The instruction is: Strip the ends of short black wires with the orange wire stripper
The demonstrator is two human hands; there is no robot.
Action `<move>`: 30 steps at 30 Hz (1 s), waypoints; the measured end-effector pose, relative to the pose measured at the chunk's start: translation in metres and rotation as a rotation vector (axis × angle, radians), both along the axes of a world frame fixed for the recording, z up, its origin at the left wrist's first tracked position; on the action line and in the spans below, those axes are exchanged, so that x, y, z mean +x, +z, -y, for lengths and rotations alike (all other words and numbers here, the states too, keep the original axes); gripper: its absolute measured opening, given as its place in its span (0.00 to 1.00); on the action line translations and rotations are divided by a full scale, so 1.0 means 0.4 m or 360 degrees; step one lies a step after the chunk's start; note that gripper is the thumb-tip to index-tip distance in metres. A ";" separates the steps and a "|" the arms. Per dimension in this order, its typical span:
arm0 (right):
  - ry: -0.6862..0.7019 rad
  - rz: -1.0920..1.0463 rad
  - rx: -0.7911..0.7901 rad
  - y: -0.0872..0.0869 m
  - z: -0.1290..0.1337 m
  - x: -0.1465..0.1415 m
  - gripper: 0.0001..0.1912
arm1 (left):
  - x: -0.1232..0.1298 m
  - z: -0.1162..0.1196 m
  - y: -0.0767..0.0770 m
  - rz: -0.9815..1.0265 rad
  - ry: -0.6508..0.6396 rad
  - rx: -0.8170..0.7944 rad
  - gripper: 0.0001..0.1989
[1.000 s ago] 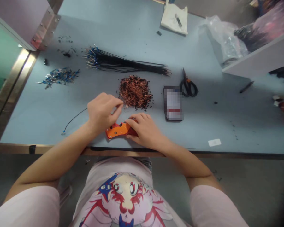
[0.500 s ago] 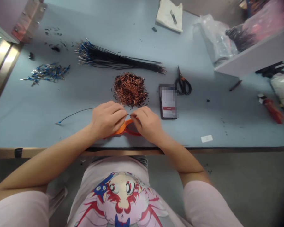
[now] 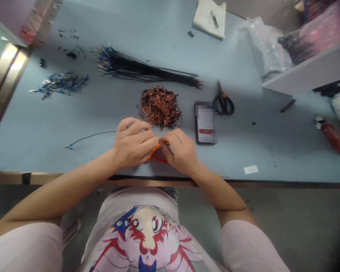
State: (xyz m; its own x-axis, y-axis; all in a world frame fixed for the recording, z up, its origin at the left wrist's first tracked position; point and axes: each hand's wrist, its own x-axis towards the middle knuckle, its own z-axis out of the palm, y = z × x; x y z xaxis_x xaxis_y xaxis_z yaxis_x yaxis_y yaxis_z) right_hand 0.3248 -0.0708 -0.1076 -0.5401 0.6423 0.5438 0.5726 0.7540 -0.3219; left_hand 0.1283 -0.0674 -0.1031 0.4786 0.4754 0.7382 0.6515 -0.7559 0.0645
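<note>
A thin black wire (image 3: 93, 133) with a blue-and-silver terminal (image 3: 68, 146) at its far left end runs over the table into my left hand (image 3: 134, 142), which is closed around it. My right hand (image 3: 181, 152) is closed in a pinch at the wire's other end, and the fingertips of both hands almost meet there. The wire's tip is hidden by the fingers. Under and between my hands lies a tool with orange-red handles (image 3: 159, 158); its working end is covered. Just beyond my fingers is a heap of short copper-coloured pieces (image 3: 160, 107).
A bundle of black wires (image 3: 150, 70) lies farther back, with loose blue-and-silver terminals (image 3: 64, 84) to the left. Right of the copper heap are a phone (image 3: 205, 124), black-handled scissors (image 3: 225, 102) and a white label (image 3: 251, 169). Red-handled pliers (image 3: 333, 136) lie far right.
My left hand has shifted right along the wire, closing the gap to my right hand. Less of the orange-red handles shows. The whole view has moved slightly.
</note>
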 end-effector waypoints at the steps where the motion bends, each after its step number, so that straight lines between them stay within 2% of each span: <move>1: 0.0000 0.0040 -0.0003 -0.001 -0.001 0.001 0.07 | 0.000 0.000 0.000 -0.0033 0.0003 -0.0019 0.07; 10: -0.0021 0.0223 0.0027 0.019 -0.002 0.000 0.07 | 0.007 0.001 -0.004 -0.0094 0.0029 -0.0004 0.10; 13: -0.0041 0.0262 0.0057 0.025 -0.016 0.022 0.07 | -0.018 -0.019 -0.005 -0.0116 0.0072 0.0042 0.09; 16: -0.0251 0.0191 0.0086 0.027 -0.050 0.068 0.06 | -0.079 -0.062 -0.004 -0.0026 0.0346 0.0011 0.09; 18: -0.0403 0.0096 0.0023 0.025 -0.072 0.096 0.05 | -0.114 -0.084 -0.002 0.0159 0.0567 -0.0229 0.09; 19: -0.0437 0.0061 -0.0022 0.022 -0.080 0.105 0.06 | -0.122 -0.089 -0.001 0.0206 0.0611 -0.0334 0.08; 21: -0.0420 0.0034 -0.0099 0.016 -0.087 0.108 0.08 | -0.115 -0.083 -0.003 0.0199 0.0571 -0.0449 0.08; 25: -0.0213 0.0037 -0.0134 0.003 -0.070 0.070 0.19 | -0.046 -0.035 -0.018 0.0052 0.0275 -0.0339 0.08; 27: -0.0108 -0.0026 -0.0129 0.001 -0.055 0.047 0.18 | -0.019 -0.017 -0.026 0.0030 0.0172 -0.0270 0.08; 30: 0.0088 -0.0079 -0.0152 0.002 -0.038 0.025 0.12 | -0.007 -0.009 -0.029 0.0048 0.0089 -0.0217 0.08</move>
State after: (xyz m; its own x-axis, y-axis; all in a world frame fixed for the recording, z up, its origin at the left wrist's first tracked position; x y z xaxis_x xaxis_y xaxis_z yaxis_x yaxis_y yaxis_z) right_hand 0.3349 -0.0558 -0.1067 -0.5502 0.6625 0.5083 0.5128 0.7485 -0.4206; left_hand 0.1254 -0.0638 -0.1148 0.4269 0.5977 0.6786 0.6887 -0.7013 0.1843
